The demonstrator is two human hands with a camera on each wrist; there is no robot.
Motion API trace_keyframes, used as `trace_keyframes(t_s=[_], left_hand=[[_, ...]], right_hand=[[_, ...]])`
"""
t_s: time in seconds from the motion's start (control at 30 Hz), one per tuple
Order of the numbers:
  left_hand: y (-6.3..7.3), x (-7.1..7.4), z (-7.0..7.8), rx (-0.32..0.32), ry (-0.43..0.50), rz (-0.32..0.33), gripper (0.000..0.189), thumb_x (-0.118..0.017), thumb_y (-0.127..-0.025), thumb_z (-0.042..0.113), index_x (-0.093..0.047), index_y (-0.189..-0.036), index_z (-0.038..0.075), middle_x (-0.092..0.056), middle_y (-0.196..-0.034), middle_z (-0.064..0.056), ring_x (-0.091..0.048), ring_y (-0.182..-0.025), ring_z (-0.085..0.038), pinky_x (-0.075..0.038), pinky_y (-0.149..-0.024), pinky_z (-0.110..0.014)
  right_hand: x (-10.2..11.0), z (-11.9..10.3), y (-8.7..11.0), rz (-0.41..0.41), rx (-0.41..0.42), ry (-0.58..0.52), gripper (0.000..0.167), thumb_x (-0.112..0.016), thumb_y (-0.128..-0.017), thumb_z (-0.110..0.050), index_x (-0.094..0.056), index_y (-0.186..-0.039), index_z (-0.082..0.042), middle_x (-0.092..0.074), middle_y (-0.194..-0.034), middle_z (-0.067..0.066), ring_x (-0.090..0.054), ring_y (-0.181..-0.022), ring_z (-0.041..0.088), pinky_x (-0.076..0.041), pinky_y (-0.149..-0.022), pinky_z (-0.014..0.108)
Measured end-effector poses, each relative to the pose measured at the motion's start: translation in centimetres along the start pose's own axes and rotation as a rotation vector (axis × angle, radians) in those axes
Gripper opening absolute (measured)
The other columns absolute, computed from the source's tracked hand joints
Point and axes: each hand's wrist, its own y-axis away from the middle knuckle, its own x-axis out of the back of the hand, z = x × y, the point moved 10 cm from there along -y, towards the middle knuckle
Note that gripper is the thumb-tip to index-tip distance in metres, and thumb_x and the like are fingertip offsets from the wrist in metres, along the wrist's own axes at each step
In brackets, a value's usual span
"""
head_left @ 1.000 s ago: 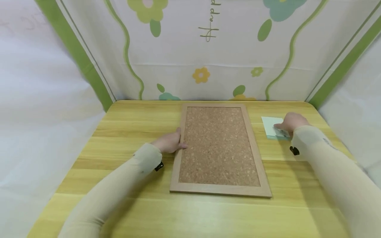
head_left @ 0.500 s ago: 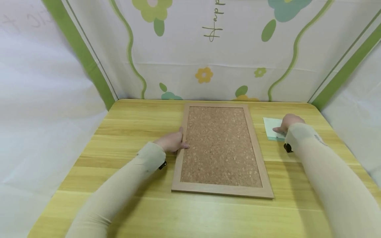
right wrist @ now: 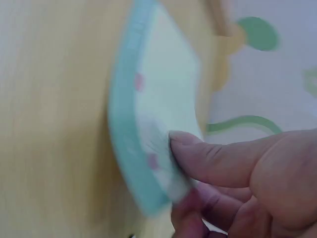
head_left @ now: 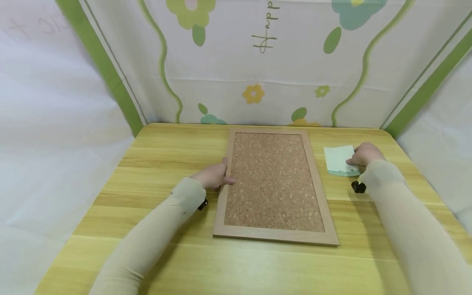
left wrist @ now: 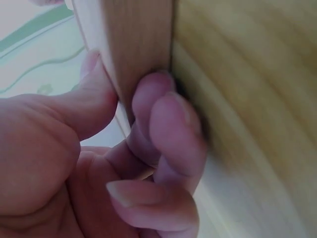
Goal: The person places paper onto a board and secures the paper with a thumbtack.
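A cork board (head_left: 273, 184) in a pale wooden frame lies flat at the middle of the table. My left hand (head_left: 211, 176) grips its left edge: the left wrist view has the thumb over the front face of the frame (left wrist: 138, 39) and curled fingertips against its side. At the far right of the table, my right hand (head_left: 368, 154) pinches the right edge of a pale green notepad (head_left: 337, 157) with a teal band. Seen from the right wrist, the pad (right wrist: 166, 79) bends and tilts between thumb and fingers, with small pink marks on its top sheet.
The wooden table (head_left: 162, 262) extends to a white cloth backdrop (head_left: 217, 61) printed with flowers and green vines. White cloth (head_left: 59, 164) also hangs along the left side. A strip of bare wood lies between the board and the notepad.
My right hand has shifted from over the notepad to its right edge, and the pad now bends and tilts in its grip. My left hand keeps its hold on the board.
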Motion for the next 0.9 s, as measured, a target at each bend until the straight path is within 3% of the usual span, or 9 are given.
trace_keyframes(t_s=[0.1,0.2,0.33,0.47,0.6,0.9], left_hand=[[0.0,0.0,-0.2,0.003,0.023,-0.001,0.1,-0.063,-0.097,0.034,0.01,-0.156,0.003,-0.061,-0.073,-0.008,-0.053,-0.053,-0.016,-0.049,-0.058,-0.031],[0.1,0.1,-0.4,0.014,0.026,-0.002,0.1,-0.063,-0.097,0.034,0.01,-0.157,0.004,-0.063,-0.076,-0.008,-0.054,-0.056,-0.018,-0.051,-0.059,-0.032],[0.1,0.1,0.0,0.006,0.022,-0.003,0.099,-0.063,-0.097,0.033,0.01,-0.157,0.003,-0.065,-0.079,-0.01,-0.055,-0.057,-0.018,-0.053,-0.06,-0.032],[0.1,0.0,0.2,0.002,0.023,-0.013,0.098,-0.063,-0.097,0.032,0.009,-0.157,0.003,-0.063,-0.073,-0.011,-0.05,-0.051,-0.017,-0.052,-0.057,-0.033],[0.2,0.1,0.2,0.011,0.013,-0.014,0.099,-0.064,-0.097,0.033,0.009,-0.157,0.003,-0.061,-0.068,-0.01,-0.05,-0.049,-0.017,-0.05,-0.054,-0.032],[0.2,0.1,0.3,0.015,-0.005,-0.013,0.099,-0.064,-0.097,0.034,0.008,-0.156,0.001,-0.061,-0.068,-0.01,-0.052,-0.05,-0.016,-0.05,-0.055,-0.031]], right_hand=[[0.3,-0.4,1.3,0.018,0.026,-0.11,0.033,-0.068,-0.093,-0.026,-0.062,-0.085,0.006,-0.063,-0.081,0.021,-0.055,-0.076,0.037,-0.044,-0.076,0.05],[0.5,-0.7,2.7,0.033,0.031,-0.209,0.033,-0.067,-0.094,-0.03,-0.061,-0.085,0.001,-0.062,-0.068,0.003,-0.055,-0.069,0.022,-0.043,-0.077,0.05],[0.9,-1.3,4.8,0.076,0.029,-0.286,0.051,-0.066,-0.095,-0.036,-0.058,-0.121,0.008,-0.07,-0.089,0.007,-0.063,-0.092,0.029,-0.042,-0.092,0.058],[1.3,-2.8,6.6,0.11,0.047,-0.31,0.065,-0.064,-0.096,-0.045,-0.052,-0.132,0.007,-0.07,-0.104,0.016,-0.06,-0.104,0.037,-0.045,-0.09,0.055],[2.0,-5.1,8.0,0.16,0.078,-0.311,0.066,-0.062,-0.095,-0.051,-0.055,-0.131,0.003,-0.07,-0.111,0.018,-0.062,-0.103,0.036,-0.045,-0.083,0.05],[3.7,-8.5,10.5,0.314,0.12,-0.361,0.051,-0.067,-0.093,-0.048,-0.068,-0.118,-0.005,-0.073,-0.106,0.011,-0.065,-0.086,0.018,-0.047,-0.072,0.034]])
